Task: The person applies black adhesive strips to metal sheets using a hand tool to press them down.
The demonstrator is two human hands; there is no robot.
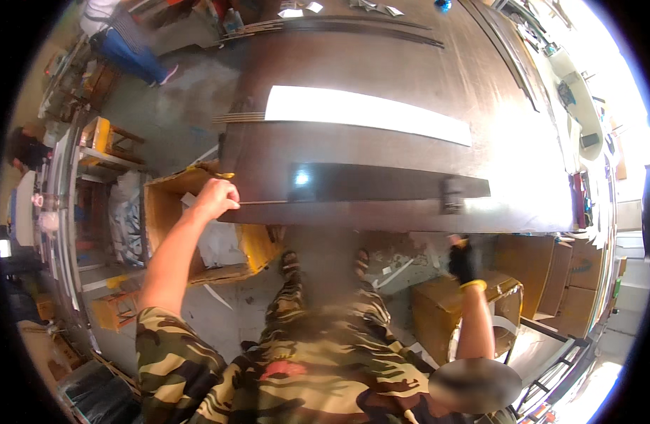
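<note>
My bare left hand (pixel 217 199) is at the left end of the brown table's near edge. Its fingers are pinched on the end of a thin strip (pixel 263 203), which runs right along the near side of a long dark panel (pixel 381 182). The panel lies flat and shiny on the tabletop. On the panel's right part sits a small black block-like thing (pixel 452 195), too blurred to name. My right hand (pixel 465 261), in a black glove with a yellow cuff, hangs just off the table's near edge, below that block. Motion smears its fingers.
A long white panel (pixel 367 115) lies farther back on the brown table (pixel 254 159), with thin rods (pixel 239 118) at its left end. Open cardboard boxes stand below left (pixel 162 212) and right (pixel 438 300). Another person (pixel 130 53) stands far left.
</note>
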